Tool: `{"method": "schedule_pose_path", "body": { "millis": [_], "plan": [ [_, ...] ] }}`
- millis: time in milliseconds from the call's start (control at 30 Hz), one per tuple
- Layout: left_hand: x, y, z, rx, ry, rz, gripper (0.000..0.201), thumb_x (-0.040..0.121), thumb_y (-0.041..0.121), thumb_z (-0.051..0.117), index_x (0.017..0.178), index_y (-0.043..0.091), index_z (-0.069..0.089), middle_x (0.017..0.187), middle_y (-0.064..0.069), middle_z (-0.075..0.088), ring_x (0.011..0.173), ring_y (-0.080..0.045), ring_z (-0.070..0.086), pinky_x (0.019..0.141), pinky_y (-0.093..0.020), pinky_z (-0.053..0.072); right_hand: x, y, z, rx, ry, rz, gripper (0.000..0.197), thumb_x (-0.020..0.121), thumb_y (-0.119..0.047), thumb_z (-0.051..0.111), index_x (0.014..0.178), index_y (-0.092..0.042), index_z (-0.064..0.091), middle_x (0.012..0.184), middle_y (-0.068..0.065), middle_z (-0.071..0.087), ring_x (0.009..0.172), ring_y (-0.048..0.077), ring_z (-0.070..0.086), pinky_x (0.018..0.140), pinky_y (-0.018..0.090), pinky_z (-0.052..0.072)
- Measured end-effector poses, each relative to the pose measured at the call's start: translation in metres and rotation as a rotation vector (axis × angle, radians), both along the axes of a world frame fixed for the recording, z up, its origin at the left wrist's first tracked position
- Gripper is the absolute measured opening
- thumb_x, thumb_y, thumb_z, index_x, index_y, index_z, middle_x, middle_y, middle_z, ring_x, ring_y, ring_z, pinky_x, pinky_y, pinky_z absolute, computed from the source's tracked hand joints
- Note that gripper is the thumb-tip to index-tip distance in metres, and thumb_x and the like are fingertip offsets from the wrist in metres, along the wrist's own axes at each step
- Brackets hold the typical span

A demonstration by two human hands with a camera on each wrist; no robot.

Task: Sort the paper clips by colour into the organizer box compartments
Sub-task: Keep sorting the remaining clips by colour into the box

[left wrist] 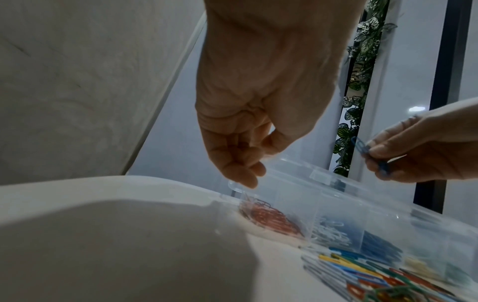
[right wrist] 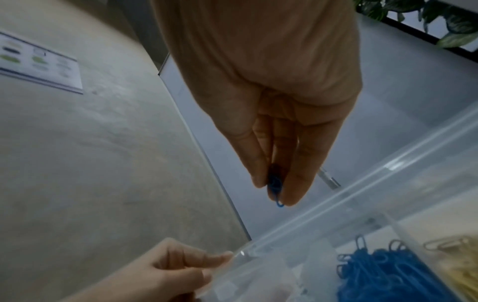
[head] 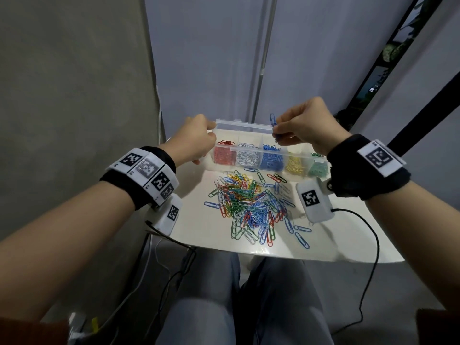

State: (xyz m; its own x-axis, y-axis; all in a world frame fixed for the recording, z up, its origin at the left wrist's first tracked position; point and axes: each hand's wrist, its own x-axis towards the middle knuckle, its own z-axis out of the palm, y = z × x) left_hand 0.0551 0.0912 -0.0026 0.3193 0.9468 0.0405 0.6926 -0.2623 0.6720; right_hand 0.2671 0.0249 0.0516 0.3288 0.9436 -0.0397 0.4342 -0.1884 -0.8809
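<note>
Right hand (head: 302,125) pinches few blue clips (head: 273,122) between thumb and fingertips, just above box (head: 249,155), over blue compartment (head: 271,159). Left hand (head: 195,140) grips left end of box lid (head: 242,125), fingers curled on clear edge. Clips light, stiff wire, slick coating, prone to tangle; best pinched at middle. Box compartments from left end: red, white, blue, yellow, green clips. Mixed pile (head: 251,207) on table (head: 199,230) near box front.

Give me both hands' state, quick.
Left hand: fingers on the box lid at its left end, holding it up.
Right hand: pinching blue clips above the box.
</note>
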Motion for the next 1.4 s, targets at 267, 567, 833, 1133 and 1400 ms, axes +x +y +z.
{"method": "schedule_pose_path", "body": {
  "millis": [267,567,833,1133,1400],
  "plan": [
    [0.000,-0.003,0.002,0.020,0.005,-0.019,0.048,0.094,0.007,0.040,0.142,0.002,0.045,0.121,-0.021,0.062,0.056,-0.017,0.055,0.044,-0.032,0.055,0.017,0.002,-0.016,-0.011,-0.225,-0.084,0.009,0.075,-0.001,0.078,0.077,-0.002,0.069,0.072,0.013,0.066,0.065,0.024,0.062,0.058,0.032,0.057],
    [0.001,-0.003,0.002,-0.023,-0.026,0.005,0.049,0.093,0.007,0.040,0.142,0.005,0.046,0.069,-0.002,0.054,0.052,-0.017,0.053,0.045,-0.032,0.054,0.069,-0.022,-0.035,-0.133,-0.541,-0.066,0.079,0.080,-0.036,0.077,0.145,-0.009,0.040,0.149,0.010,0.042,0.137,0.026,0.038,0.110,0.032,0.031],
    [0.000,-0.006,0.002,-0.020,-0.023,0.015,0.049,0.095,0.010,0.040,0.144,0.009,0.045,0.065,0.001,0.053,0.049,-0.014,0.051,0.054,-0.040,0.059,0.098,-0.045,-0.046,-0.121,-0.439,0.108,0.089,0.076,-0.051,0.074,0.149,-0.018,0.035,0.156,-0.004,0.029,0.144,0.010,0.024,0.117,0.028,0.019],
    [-0.006,-0.005,-0.002,0.076,0.032,-0.020,0.040,0.098,0.019,0.045,0.137,0.017,0.054,0.069,-0.007,0.063,0.060,-0.021,0.059,0.060,-0.036,0.057,0.104,-0.043,-0.045,-0.148,-0.455,0.174,0.089,0.077,-0.058,0.065,0.150,-0.022,0.031,0.157,-0.004,0.028,0.143,0.012,0.026,0.118,0.032,0.021],
    [-0.019,-0.025,-0.003,0.408,0.009,-0.325,0.016,0.087,0.017,0.070,0.102,0.013,0.069,0.076,0.006,0.059,0.064,-0.017,0.053,0.069,-0.035,0.049,0.105,-0.038,-0.040,-0.197,-0.512,0.179,0.083,0.083,-0.049,0.067,0.150,-0.015,0.032,0.154,0.001,0.034,0.141,0.018,0.032,0.110,0.026,0.023]
  ]
}}
